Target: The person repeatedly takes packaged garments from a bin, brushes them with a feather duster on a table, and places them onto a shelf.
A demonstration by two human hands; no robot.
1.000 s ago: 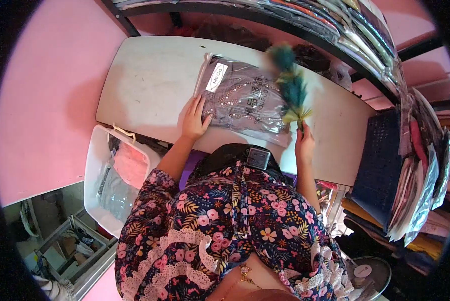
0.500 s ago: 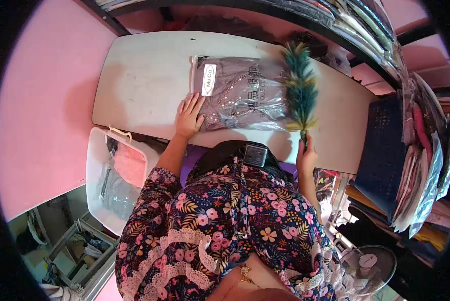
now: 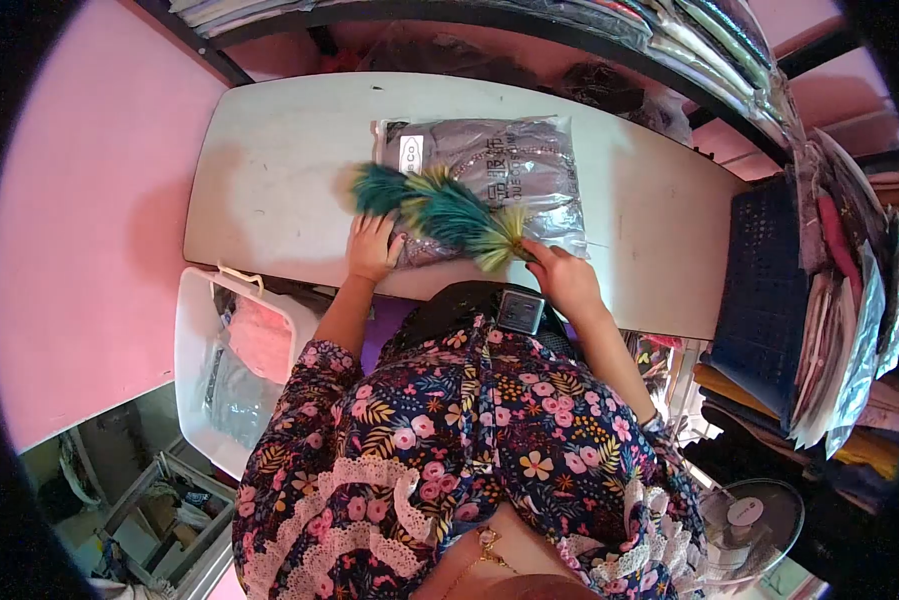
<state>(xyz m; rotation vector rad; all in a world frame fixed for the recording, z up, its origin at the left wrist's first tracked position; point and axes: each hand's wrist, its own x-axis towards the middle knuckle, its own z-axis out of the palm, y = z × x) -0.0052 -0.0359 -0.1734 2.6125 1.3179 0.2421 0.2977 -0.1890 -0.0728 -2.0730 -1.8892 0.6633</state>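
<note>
A clear plastic package (image 3: 544, 170) with a folded greyish-brown, beaded garment inside lies flat on the white table (image 3: 269, 150). It bears a white label and dark printed characters. My left hand (image 3: 372, 248) rests at its lower left corner, fingers spread and holding nothing. My right hand (image 3: 566, 283) is closed round the handle end of a green and yellow feather duster (image 3: 449, 212). The duster slants across the package, its tip just above my left fingers, covering part of the package and label.
A white plastic bin (image 3: 194, 340) with wrapped items stands left below the table edge. A dark shelf with packaged garments (image 3: 709, 70) runs along the back. At right are a blue basket (image 3: 759, 290) and stacked clothes; a fan (image 3: 749, 520) stands lower right.
My right hand has moved left and turned, swinging the duster from upright at the package's right side to a leftward slant over it. My left hand stays nearly in place.
</note>
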